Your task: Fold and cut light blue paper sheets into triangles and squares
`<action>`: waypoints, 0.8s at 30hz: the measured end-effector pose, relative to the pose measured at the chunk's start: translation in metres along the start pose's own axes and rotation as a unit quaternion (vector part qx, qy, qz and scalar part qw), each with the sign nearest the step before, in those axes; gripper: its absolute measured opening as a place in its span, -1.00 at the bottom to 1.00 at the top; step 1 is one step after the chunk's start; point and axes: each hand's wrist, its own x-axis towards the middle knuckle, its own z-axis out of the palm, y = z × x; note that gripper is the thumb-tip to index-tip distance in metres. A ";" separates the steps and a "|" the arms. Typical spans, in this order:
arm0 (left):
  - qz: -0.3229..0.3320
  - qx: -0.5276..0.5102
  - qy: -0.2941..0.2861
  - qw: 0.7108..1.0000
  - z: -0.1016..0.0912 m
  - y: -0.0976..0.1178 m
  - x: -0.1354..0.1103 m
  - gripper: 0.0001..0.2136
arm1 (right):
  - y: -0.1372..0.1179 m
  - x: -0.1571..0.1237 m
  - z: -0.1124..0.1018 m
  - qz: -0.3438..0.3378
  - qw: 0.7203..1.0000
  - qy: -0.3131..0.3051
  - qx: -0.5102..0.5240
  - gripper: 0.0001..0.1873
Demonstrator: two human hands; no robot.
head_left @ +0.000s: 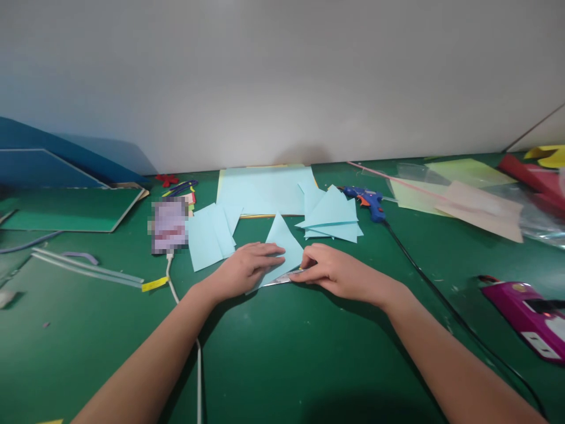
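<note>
A folded light blue sheet of paper [279, 228] lies in front of me, its pointed tip facing away. My left hand [251, 266] rests on its left side, fingers stretched out flat and pressing the paper to the table. At the lower right edge of the sheet, my right hand [332, 271] has its thumb and fingers pinched together on a thin silvery strip [282, 278]. This strip lies along the paper's near edge and is partly covered, so its exact kind cannot be made out.
Light blue paper squares [205, 238] lie left, folded blue triangles [333, 212] right, and a larger blue sheet [265, 191] behind. A blue glue gun [368, 200] trails a black cord toward a purple power strip [525, 315]. A white cable [199, 377] runs beneath my left forearm.
</note>
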 end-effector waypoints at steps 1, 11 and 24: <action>0.001 0.001 0.000 1.000 0.000 0.000 0.000 -0.70 | -0.001 0.000 0.000 -0.004 1.000 0.001 -0.001 -0.66; 0.011 0.006 0.009 1.000 0.001 -0.001 0.000 -0.71 | -0.010 0.006 0.006 -0.026 1.000 0.006 -0.010 -0.65; 0.002 -0.009 0.009 1.000 -0.002 0.000 0.002 -0.73 | -0.018 0.012 0.011 -0.041 0.999 0.015 -0.021 -0.66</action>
